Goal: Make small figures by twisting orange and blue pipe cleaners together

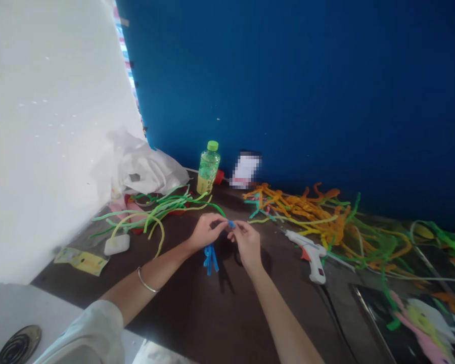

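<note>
My left hand (208,231) and my right hand (246,242) meet above the middle of the dark table. Between their fingertips is a small blue pipe cleaner piece (231,224), pinched from both sides; its exact shape is too small to make out. Several short blue pipe cleaners (211,259) lie in a bunch below my left hand. Left of my hands spreads a loose pile of green pipe cleaners (167,205). A white glue gun (307,253) with an orange trigger lies to the right of my right hand.
A green-capped bottle (208,169) and a blurred upright screen (245,169) stand by the blue wall. Orange pipe cleaners (299,207) heap at the back right. A white bag (151,167), a white case (117,244) and a banknote-like slip (81,260) lie left.
</note>
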`<state>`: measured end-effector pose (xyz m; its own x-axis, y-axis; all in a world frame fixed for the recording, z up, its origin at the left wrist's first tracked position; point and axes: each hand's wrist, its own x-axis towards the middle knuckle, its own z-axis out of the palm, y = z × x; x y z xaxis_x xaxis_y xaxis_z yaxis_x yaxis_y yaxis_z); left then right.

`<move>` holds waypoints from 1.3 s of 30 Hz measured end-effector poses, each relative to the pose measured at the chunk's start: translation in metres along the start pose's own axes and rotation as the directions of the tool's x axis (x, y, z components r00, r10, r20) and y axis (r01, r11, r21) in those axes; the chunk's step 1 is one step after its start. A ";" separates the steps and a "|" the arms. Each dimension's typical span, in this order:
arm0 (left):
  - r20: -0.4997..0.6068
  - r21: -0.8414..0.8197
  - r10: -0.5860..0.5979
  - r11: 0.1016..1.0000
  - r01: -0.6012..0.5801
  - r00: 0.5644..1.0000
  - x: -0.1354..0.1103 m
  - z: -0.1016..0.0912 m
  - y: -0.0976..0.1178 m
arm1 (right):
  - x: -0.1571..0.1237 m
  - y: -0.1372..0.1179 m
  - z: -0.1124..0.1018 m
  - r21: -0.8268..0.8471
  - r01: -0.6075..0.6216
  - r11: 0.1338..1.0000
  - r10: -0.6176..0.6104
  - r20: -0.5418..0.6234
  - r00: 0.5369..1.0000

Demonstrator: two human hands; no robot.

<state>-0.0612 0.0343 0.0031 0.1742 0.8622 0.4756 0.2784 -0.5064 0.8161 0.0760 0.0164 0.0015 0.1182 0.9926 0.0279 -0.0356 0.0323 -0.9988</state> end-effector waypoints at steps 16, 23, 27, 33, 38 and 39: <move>-0.110 0.173 0.137 0.978 -0.117 0.984 -0.004 0.004 -0.001 | -0.017 0.002 0.016 -0.449 0.187 0.874 -0.194 0.032 0.981; -0.126 0.124 0.089 0.990 -0.074 0.988 -0.004 0.005 -0.003 | -0.016 -0.001 0.006 -0.818 0.511 0.263 -0.513 0.330 0.792; -0.072 0.111 0.066 0.992 -0.058 0.995 -0.003 0.004 -0.004 | -0.008 -0.008 -0.008 -0.805 0.592 -0.047 -0.502 0.531 0.683; 0.162 0.137 0.096 0.983 -0.119 0.982 -0.002 0.001 -0.008 | 0.005 -0.009 -0.027 -0.699 0.704 0.124 -0.481 0.578 0.659; 0.320 -0.014 0.051 0.999 -0.049 0.946 0.000 -0.002 -0.007 | 0.009 -0.011 -0.031 -0.489 0.430 0.759 -0.221 0.429 0.876; 0.339 -0.043 0.033 0.999 -0.020 0.940 0.000 -0.004 -0.006 | 0.009 -0.011 -0.032 -0.432 0.320 0.843 -0.141 0.397 0.907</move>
<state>-0.0662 0.0377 -0.0004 0.4933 0.7906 0.3628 0.2341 -0.5223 0.8200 0.1092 0.0212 0.0119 -0.2813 0.9422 0.1820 0.4368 0.2946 -0.8500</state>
